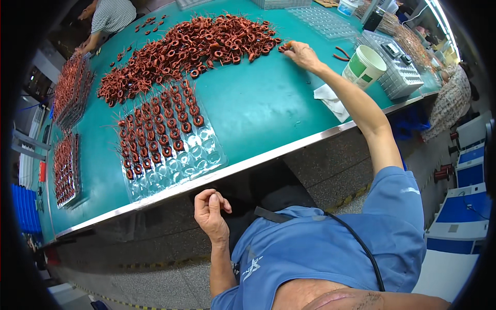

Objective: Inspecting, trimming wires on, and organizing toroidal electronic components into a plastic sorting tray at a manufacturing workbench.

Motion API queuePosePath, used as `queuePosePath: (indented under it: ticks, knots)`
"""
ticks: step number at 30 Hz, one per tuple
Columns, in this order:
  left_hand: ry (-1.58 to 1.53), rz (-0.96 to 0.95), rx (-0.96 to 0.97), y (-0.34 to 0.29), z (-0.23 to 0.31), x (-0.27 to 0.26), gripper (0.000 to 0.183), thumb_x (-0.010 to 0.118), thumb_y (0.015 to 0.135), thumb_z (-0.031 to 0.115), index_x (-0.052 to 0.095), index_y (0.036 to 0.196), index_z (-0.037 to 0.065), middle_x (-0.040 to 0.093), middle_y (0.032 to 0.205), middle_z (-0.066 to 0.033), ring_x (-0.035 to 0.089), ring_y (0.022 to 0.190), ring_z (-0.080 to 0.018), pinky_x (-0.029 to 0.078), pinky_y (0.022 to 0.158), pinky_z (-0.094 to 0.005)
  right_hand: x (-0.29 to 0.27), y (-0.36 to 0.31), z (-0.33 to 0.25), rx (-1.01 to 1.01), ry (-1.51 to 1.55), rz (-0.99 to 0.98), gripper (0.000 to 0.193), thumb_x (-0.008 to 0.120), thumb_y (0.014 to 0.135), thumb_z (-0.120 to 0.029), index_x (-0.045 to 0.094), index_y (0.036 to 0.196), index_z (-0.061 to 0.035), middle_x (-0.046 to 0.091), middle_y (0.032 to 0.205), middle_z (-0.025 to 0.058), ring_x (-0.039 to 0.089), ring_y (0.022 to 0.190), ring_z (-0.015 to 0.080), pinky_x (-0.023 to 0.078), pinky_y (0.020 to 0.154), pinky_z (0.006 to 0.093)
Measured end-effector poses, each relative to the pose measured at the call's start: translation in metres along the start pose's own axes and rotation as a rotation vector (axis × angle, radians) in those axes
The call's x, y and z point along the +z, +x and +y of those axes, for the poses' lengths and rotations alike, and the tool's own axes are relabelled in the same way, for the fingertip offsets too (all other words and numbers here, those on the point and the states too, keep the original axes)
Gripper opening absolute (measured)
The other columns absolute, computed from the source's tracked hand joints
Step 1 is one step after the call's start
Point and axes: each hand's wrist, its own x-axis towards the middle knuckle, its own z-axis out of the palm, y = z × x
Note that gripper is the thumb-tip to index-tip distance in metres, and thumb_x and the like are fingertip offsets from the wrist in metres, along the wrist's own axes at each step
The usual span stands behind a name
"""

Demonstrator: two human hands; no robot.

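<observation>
My right hand [304, 56] reaches far across the green table, fingers pinched on a copper-wound ring coil [282, 48] at the right end of a big heap of such coils [206, 44]. Its fingertips are partly hidden by the hand itself. My left hand [212, 214] is held just off the table's front edge, its fingers loosely curled, with nothing visible in them. Between that hand and the heap lies a clear plastic tray [194, 157]. Rows of red-brown coils with wire ends sticking up fill its far and left pockets; the pockets nearest me hold none.
Stacked coil-filled trays [72, 93] stand at the left, with another filled tray [67, 170] nearer. On the right are a white-and-green bucket [366, 67], red-handled pliers [341, 53], a white cloth [331, 102] and stacked plastic trays [398, 67]. A person [111, 20] works at the far left.
</observation>
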Motion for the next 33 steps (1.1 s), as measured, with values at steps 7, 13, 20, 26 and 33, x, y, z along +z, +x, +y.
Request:
queuePosePath:
  ticks: [7,13,20,26,33]
  knots:
    - [0.039,-0.045,-0.001,0.003,-0.002,0.013,0.01,0.052,0.097,0.011,0.054,0.102,0.002,0.052,0.074,-0.0054,0.051,0.057,-0.0117,0.044,0.049,-0.0219,0.001,-0.026,-0.054,-0.049,0.402,-0.028,0.025,0.056,0.09,-0.019,0.068,0.099,0.0002,0.068,0.08,0.0094,0.066,0.067,0.0167,0.052,0.061,0.0309]
    - [0.039,-0.152,-0.005,0.012,0.006,0.03,0.016,0.05,0.098,0.01,0.053,0.109,-0.001,0.054,0.075,-0.0072,0.053,0.058,-0.0123,0.044,0.05,-0.0229,-0.046,-0.061,-0.118,0.016,0.743,-0.191,0.026,0.055,0.093,-0.021,0.067,0.098,0.0012,0.067,0.077,0.0041,0.062,0.058,0.0081,0.048,0.05,0.0221]
    - [-0.082,-0.28,-0.042,0.059,0.033,0.087,0.047,0.043,0.102,0.025,0.03,0.136,-0.004,0.055,0.112,-0.0216,0.064,0.077,-0.0178,0.055,0.065,-0.0273,-0.078,-0.121,-0.196,-0.012,1.004,-0.56,0.022,0.056,0.095,-0.018,0.064,0.105,-0.0007,0.063,0.068,0.003,0.057,0.048,0.0061,0.041,0.041,0.0178]
    - [-0.166,-0.36,-0.136,0.068,0.038,0.085,0.039,0.043,0.102,0.034,0.055,0.113,-0.002,0.055,0.077,-0.0031,0.055,0.057,-0.01,0.042,0.045,-0.0208,-0.075,-0.148,-0.225,-0.27,0.732,-0.467,0.039,0.062,0.094,-0.029,0.056,0.12,-0.0012,0.061,0.067,0.0039,0.058,0.057,0.0082,0.044,0.05,0.0239]
    - [-0.286,-0.445,-0.25,0.055,0.047,0.074,0.035,0.049,0.101,0.029,0.055,0.12,0.0,0.054,0.077,-0.0031,0.054,0.061,-0.0108,0.041,0.051,-0.0216,-0.06,-0.147,-0.227,-0.423,0.807,-0.334,0.025,0.062,0.092,-0.022,0.068,0.098,0.0009,0.068,0.082,0.0093,0.065,0.074,0.0138,0.052,0.064,0.028]
